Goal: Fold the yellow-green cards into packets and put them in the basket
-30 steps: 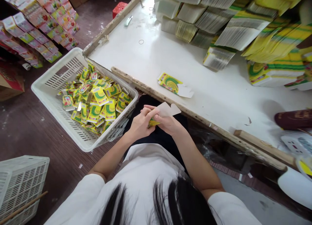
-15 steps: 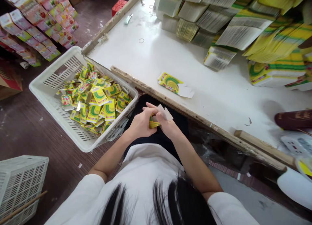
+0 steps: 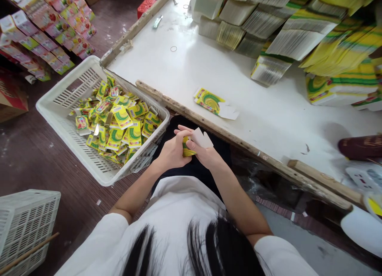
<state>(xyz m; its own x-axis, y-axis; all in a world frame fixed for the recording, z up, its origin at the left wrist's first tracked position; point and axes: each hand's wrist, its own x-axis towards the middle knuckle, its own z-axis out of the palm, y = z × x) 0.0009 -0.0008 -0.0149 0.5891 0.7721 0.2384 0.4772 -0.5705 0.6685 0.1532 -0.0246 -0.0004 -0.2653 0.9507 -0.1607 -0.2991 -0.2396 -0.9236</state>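
Both of my hands meet over my lap below the table's edge. My left hand (image 3: 172,150) and my right hand (image 3: 207,154) are closed on one small yellow and green carton (image 3: 191,145), whose white flaps stick up between the fingers. A white plastic basket (image 3: 56,96) to my left holds several folded cartons of the same print (image 3: 119,118). One flat carton blank (image 3: 210,101) lies on the white table (image 3: 253,108) just past the edge.
Stacks of flat carton blanks (image 3: 286,33) fill the far right of the table. Another white basket (image 3: 25,220) stands upside down at the lower left. Rows of printed boxes (image 3: 44,29) line the floor at the upper left. A wooden strip (image 3: 238,142) edges the table.
The carton's large white flap, spread out a second ago, is now folded in closer to the box. My hands have stayed in the same place.
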